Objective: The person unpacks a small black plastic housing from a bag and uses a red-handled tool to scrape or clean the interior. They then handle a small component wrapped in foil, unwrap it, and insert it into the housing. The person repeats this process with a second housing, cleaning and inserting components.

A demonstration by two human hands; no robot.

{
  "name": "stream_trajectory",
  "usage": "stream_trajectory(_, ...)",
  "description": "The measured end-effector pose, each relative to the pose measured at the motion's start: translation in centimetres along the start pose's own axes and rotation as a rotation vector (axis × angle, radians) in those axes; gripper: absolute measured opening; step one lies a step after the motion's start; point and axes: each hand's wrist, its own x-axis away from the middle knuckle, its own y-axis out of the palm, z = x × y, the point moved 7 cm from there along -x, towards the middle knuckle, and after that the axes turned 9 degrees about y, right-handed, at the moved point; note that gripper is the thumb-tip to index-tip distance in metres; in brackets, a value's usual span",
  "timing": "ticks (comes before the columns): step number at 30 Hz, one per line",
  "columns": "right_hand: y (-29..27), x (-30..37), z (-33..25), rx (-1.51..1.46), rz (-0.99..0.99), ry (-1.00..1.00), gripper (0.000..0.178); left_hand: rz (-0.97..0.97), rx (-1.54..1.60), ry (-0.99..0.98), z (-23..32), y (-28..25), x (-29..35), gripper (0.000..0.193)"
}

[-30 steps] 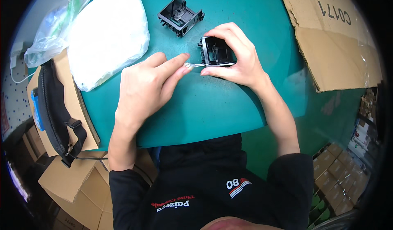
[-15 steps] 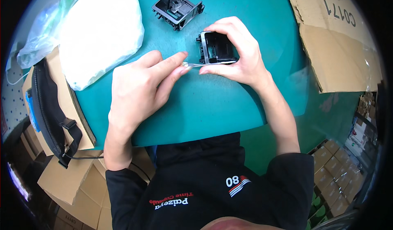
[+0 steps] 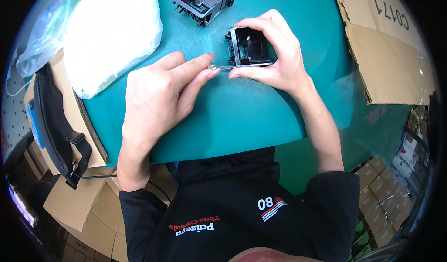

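My right hand (image 3: 277, 52) is wrapped round a black plastic housing (image 3: 255, 47), a box-shaped part with an open hollow and small studs along its left side. Between the thumb and fingers of my left hand (image 3: 163, 87) is the end of a pale, thin strip or cable (image 3: 224, 68); its exact kind is too small to make out. The strip stretches to the lower left edge of the housing. Farther off, beyond both hands, a second black plastic housing (image 3: 203, 3) of similar shape rests on the green work surface (image 3: 219, 122).
A stuffed white plastic bag (image 3: 111, 34) lies at the left, with a clear bag (image 3: 49, 29) beside it. A black belt bag (image 3: 53, 122) sits on cardboard at the left edge. An open cardboard box (image 3: 389, 52) stands at the right. Stacked cartons (image 3: 384, 199) show lower right.
Both hands keep their grip, and the held housing appears slightly higher and farther right. The far housing and the white bag appear slightly higher in view.
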Motion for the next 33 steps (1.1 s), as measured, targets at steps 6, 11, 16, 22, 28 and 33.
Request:
stream_trajectory(6, 0.2, 0.0, 0.3, -0.020, -0.001, 0.019, 0.067, -0.005, -0.028, -0.012, 0.2, -0.1, -0.1, 0.017)
stream_trajectory(11, 0.1, 0.0, 0.2, -0.023, 0.007, 0.010, 0.066, -0.055, -0.051, -0.022, 0.4, -0.1, -0.3, 0.015)
stream_trajectory(16, 0.3, 0.0, 0.3, -0.035, -0.007, 0.032, 0.066, 0.006, -0.109, -0.013, 0.0, 0.1, -0.6, 0.014)
stream_trajectory(22, 0.1, 0.1, 0.3, -0.029, 0.002, 0.026, 0.066, -0.026, -0.052, 0.008, 0.2, 0.0, -0.8, 0.014)
stream_trajectory(28, 0.3, 0.2, 0.4, -0.024, 0.000, 0.061, 0.065, -0.054, -0.086, -0.045, 0.7, 0.0, -0.6, 0.015)
stream_trajectory(33, 0.3, 0.3, 0.5, -0.023, 0.001, 0.064, 0.066, -0.006, -0.121, -0.023, 0.3, 0.1, -1.1, 0.016)
